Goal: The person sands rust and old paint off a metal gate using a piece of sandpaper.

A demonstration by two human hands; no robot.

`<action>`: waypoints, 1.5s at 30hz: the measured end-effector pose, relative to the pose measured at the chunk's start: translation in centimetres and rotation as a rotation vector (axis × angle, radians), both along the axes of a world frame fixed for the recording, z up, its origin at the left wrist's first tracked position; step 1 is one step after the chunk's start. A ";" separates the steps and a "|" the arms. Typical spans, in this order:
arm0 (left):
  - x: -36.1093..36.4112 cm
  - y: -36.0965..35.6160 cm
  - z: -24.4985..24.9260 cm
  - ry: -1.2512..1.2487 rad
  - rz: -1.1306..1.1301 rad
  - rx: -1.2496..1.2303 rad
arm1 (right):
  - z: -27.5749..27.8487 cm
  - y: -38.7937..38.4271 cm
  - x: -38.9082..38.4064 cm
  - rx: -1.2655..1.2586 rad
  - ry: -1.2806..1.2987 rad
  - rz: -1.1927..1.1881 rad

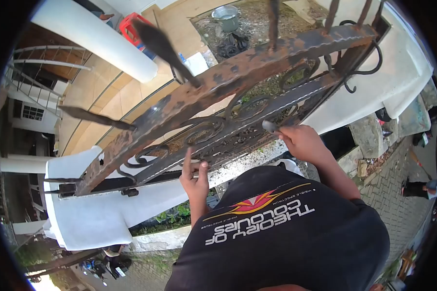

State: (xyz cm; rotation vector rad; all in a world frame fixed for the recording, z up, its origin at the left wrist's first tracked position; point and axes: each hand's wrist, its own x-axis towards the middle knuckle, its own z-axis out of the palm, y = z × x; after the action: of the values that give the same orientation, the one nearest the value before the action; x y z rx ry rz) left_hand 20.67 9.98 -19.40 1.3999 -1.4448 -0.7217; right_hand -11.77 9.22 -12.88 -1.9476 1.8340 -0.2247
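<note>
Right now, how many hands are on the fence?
2. The left hand touches the fence with one finger, lower left. The right hand, further right, grips a grey tool against the fence.

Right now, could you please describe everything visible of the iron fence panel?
The iron fence panel is wrought metal, dark with wide orange rust patches along its flat top rail. Pointed spikes rise from the rail; scrollwork curls fill the band below. It runs diagonally between white masonry posts. The left hand touches a scroll with its raised forefinger; the right hand holds a small grey tool against the lower bar.
</note>
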 end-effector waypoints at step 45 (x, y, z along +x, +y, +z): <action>4.0 -2.3 0.8 -0.937 0.379 -0.151 | -4.0 -4.4 -9.3 -0.196 -0.697 0.304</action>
State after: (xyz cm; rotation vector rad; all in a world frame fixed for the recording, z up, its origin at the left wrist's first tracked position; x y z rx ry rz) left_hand 24.71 7.69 -18.57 1.9237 -1.7700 0.3519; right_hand -21.03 4.84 -16.86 -1.9036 1.0865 -0.8822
